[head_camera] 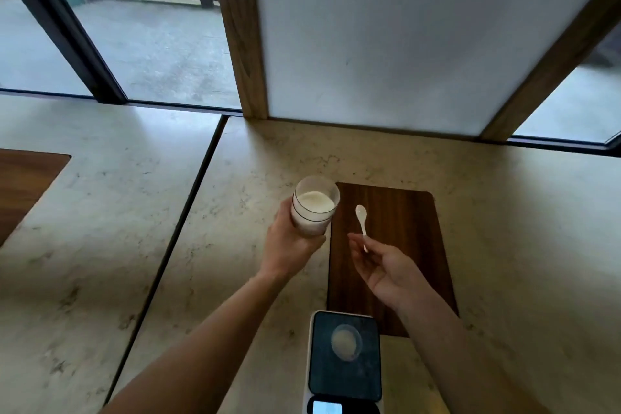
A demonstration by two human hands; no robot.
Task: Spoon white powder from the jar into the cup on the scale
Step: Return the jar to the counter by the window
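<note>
A clear plastic jar (315, 207), open at the top and about half full of white powder, is gripped around its lower side by my left hand (289, 245), which holds it above the stone counter. To its right my right hand (389, 270) pinches the handle of a small white spoon (362, 222), bowl pointing away from me over a dark wooden inlay. Close to me a scale (344, 358) with a dark platform carries a small clear cup (346, 342) holding a little white powder.
The pale stone counter (168, 245) has a dark seam running diagonally on the left. A dark wooden inlay (403, 212) lies under the spoon, another (23, 185) at far left. Beyond stand a wooden-framed white panel (403, 37) and windows.
</note>
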